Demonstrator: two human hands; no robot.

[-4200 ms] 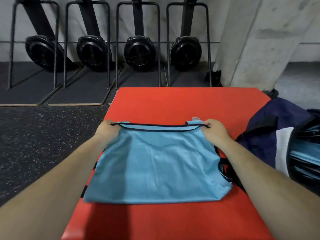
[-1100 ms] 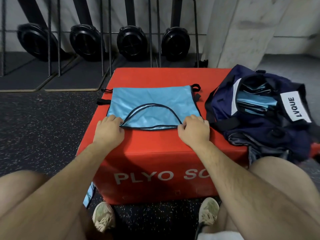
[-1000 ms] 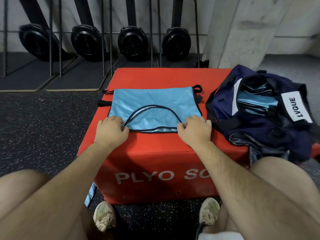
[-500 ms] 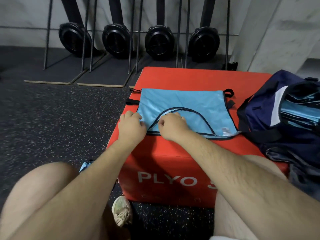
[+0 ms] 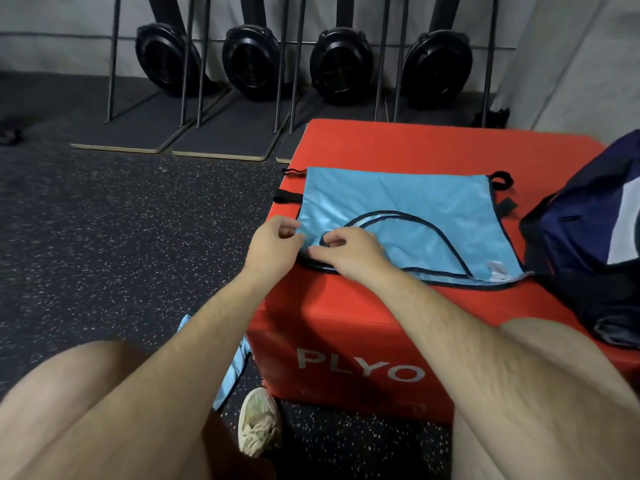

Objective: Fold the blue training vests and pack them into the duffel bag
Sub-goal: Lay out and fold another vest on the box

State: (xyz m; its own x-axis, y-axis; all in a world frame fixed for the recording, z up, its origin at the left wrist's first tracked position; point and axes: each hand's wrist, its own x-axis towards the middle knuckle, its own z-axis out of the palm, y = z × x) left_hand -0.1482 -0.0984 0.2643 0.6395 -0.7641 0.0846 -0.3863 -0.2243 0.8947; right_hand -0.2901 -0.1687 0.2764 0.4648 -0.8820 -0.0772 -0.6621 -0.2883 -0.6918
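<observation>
A light blue training vest (image 5: 408, 209) with dark trim lies flat on the red plyo box (image 5: 433, 150), its neck opening toward me. My left hand (image 5: 273, 247) pinches the vest's near left corner at the box's left edge. My right hand (image 5: 349, 251) sits right beside it, fingers curled on the same corner's trim. The navy duffel bag (image 5: 585, 230) rests on the box's right side, partly cut off by the frame. Another blue vest (image 5: 230, 365) hangs by my left leg near the floor.
Several black rowing machines (image 5: 339, 60) stand upright on mats along the back wall. Speckled dark rubber floor (image 5: 121, 230) spreads to the left. A concrete pillar (image 5: 571, 57) rises at back right. My shoe (image 5: 259, 422) is at the box's base.
My right hand crossed from the vest's near right corner to the near left corner beside my left hand. The view swung left, pushing the duffel bag to the frame's right edge.
</observation>
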